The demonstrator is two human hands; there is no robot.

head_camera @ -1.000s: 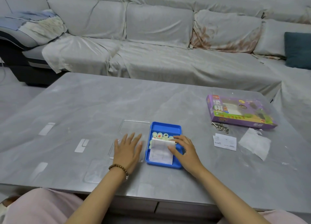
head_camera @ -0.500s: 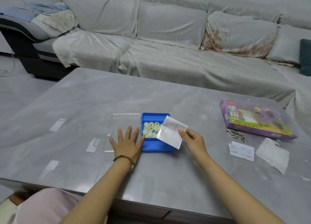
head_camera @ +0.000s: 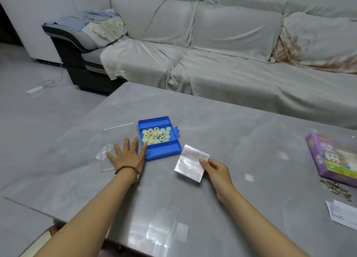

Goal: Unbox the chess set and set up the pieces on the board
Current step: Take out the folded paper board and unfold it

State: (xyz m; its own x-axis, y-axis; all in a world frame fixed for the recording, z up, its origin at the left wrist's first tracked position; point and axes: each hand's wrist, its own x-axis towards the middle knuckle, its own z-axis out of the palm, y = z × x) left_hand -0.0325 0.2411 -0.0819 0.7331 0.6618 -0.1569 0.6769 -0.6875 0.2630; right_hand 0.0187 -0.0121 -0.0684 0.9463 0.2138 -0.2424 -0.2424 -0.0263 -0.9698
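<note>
Firstly, the left hand (head_camera: 127,157) lies flat and spread on the clear lid (head_camera: 114,138), probably to keep it from sliding. Just beside it, the blue tray (head_camera: 164,150) holds the round pieces (head_camera: 155,136), uncovered. Right of the tray, the right hand (head_camera: 216,169) pinches the folded sheet (head_camera: 190,165), likely the board, low over the table (head_camera: 251,140) for unfolding.
</note>
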